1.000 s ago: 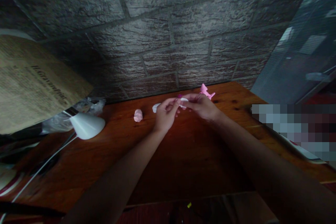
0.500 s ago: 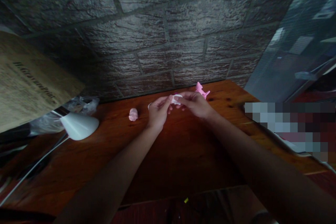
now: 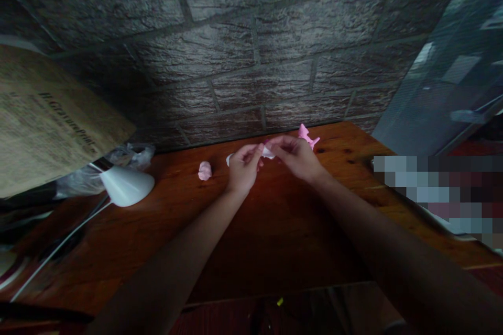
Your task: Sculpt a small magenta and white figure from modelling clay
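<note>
A small white piece (image 3: 268, 153), soft-looking like modelling clay, is pinched between the fingertips of both hands above the wooden table. My left hand (image 3: 242, 170) is closed, its thumb and forefinger at the piece's left end. From the other side my right hand (image 3: 294, 157) grips it with curled fingers, hiding part of it. Right behind that hand stands a bright pink figure (image 3: 308, 137) with pointed parts, partly covered. A pale pink lump (image 3: 205, 171) lies left of my left hand. Another white thing (image 3: 229, 159) peeks out beside the left knuckles, mostly hidden.
A white lamp base (image 3: 128, 186) with a cable and a printed paper shade (image 3: 58, 125) stands at left, near crumpled clear plastic (image 3: 139, 156). Behind the wooden table (image 3: 251, 241) rises a stone-block wall (image 3: 220, 47). A translucent panel (image 3: 428, 73) stands at right.
The view has shifted slightly, so everything sits a little further right. Less of the white piece shows between my fingers, and my hands have turned slightly around it.
</note>
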`<state>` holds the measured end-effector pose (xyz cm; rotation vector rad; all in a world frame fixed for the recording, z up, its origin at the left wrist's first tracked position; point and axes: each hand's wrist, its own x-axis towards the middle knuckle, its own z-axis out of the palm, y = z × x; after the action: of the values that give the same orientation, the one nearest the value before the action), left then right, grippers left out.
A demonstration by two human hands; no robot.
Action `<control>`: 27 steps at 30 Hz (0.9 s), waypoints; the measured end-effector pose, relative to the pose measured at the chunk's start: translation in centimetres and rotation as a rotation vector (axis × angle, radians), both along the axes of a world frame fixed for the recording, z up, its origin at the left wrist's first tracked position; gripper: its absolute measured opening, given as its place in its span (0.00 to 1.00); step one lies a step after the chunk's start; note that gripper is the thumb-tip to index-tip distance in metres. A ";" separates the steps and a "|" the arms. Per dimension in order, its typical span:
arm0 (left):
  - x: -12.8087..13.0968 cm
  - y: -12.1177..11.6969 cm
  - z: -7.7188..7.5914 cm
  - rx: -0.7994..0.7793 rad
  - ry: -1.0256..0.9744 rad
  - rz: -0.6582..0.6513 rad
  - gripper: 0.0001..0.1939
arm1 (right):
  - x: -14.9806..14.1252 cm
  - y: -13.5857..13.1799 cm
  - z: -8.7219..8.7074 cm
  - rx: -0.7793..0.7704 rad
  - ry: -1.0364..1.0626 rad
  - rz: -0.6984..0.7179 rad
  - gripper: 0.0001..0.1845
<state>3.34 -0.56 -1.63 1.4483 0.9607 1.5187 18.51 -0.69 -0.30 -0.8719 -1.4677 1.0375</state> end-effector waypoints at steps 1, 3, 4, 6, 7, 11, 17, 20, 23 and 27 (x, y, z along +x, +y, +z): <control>0.0 0.1 0.0 -0.005 -0.007 0.003 0.18 | -0.1 -0.2 0.0 -0.010 0.006 0.021 0.22; -0.1 0.1 -0.1 -0.020 -0.021 0.013 0.18 | -0.3 -0.3 0.0 -0.032 0.014 0.077 0.25; -0.1 0.1 -0.1 -0.027 -0.025 0.017 0.17 | -0.4 -0.3 -0.1 -0.039 0.018 0.104 0.27; -0.1 0.1 -0.1 -0.038 -0.021 0.015 0.18 | -0.4 -0.2 -0.4 -0.042 0.032 0.145 0.27; -0.1 0.1 0.0 -0.040 -0.017 0.008 0.18 | -0.3 -0.1 -0.5 -0.041 0.042 0.156 0.27; -0.1 0.0 0.0 -0.028 -0.010 -0.001 0.18 | -0.1 0.3 -0.7 -0.046 0.059 0.152 0.24; 0.0 0.0 0.0 0.008 -0.004 0.022 0.16 | 0.0 0.2 -0.4 -0.072 0.067 0.162 0.21; 0.0 -0.1 0.0 0.023 0.014 0.025 0.16 | 0.0 0.1 -0.3 -0.111 0.085 0.142 0.23; -0.1 0.0 0.0 0.033 0.029 0.032 0.16 | 0.2 0.2 -0.3 -0.136 0.092 0.094 0.27; 0.0 0.0 0.0 0.003 0.016 0.020 0.17 | 0.3 0.4 -0.3 -0.128 0.106 0.033 0.25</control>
<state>3.29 -0.52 -1.58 1.4588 0.9861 1.5257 18.83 -0.28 -0.57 -0.8712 -1.3425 1.1950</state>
